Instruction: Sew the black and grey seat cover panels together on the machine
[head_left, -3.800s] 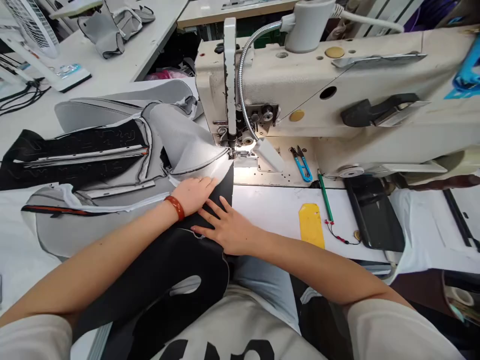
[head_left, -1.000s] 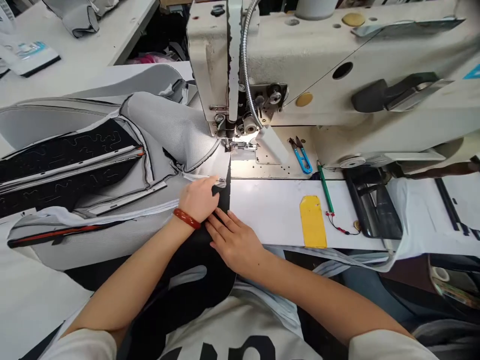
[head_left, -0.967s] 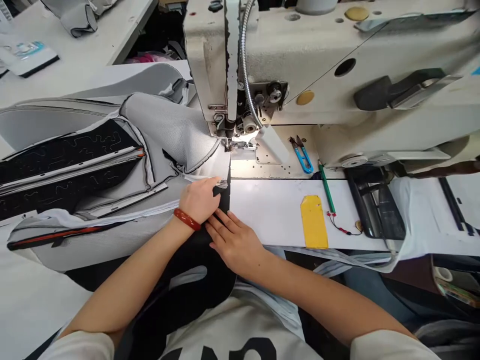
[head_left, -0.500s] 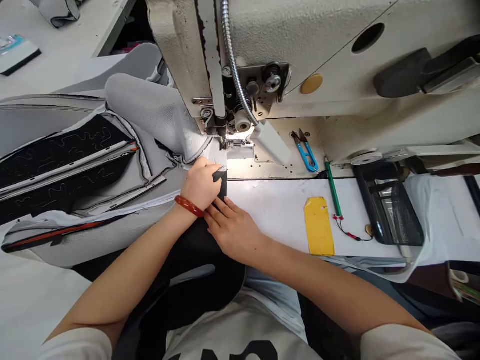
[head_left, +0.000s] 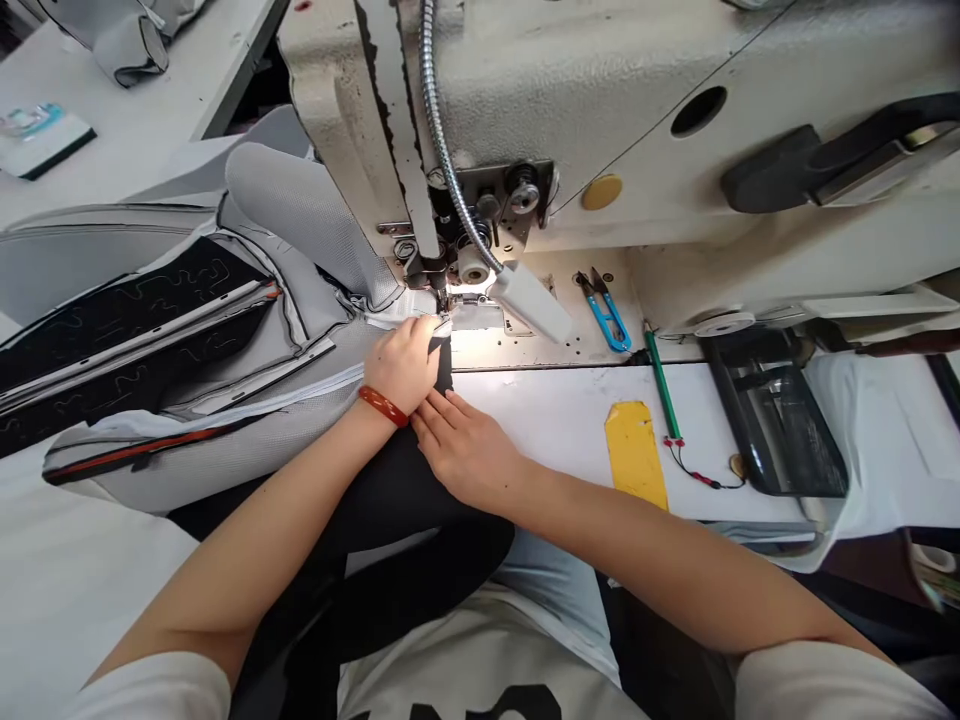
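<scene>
My left hand (head_left: pixel 403 365), a red bangle at its wrist, is closed on the edge of the grey and black fabric piece just in front of the sewing machine's needle area (head_left: pixel 441 298). Its fingertips are partly hidden. My right hand (head_left: pixel 469 450) lies flat on the black fabric (head_left: pixel 375 495), fingers stretched out and touching the left wrist. The black fabric hangs down over the lap. To the left spreads the grey mesh part (head_left: pixel 315 395) of the same bundle, with black panels, white piping and an orange-edged strip.
Blue thread snips (head_left: pixel 606 315) lie on the machine bed. Right of my hands are a yellow card (head_left: pixel 636 455), a green pencil (head_left: pixel 663 385) on a cord and a black tray (head_left: pixel 780 415). A lamp (head_left: pixel 534 302) hangs close above the bed.
The grey bundle at the left has slid right, toward the machine. The black fabric on the lap has shifted and its cutout shows less. Both hands keep nearly the same pose.
</scene>
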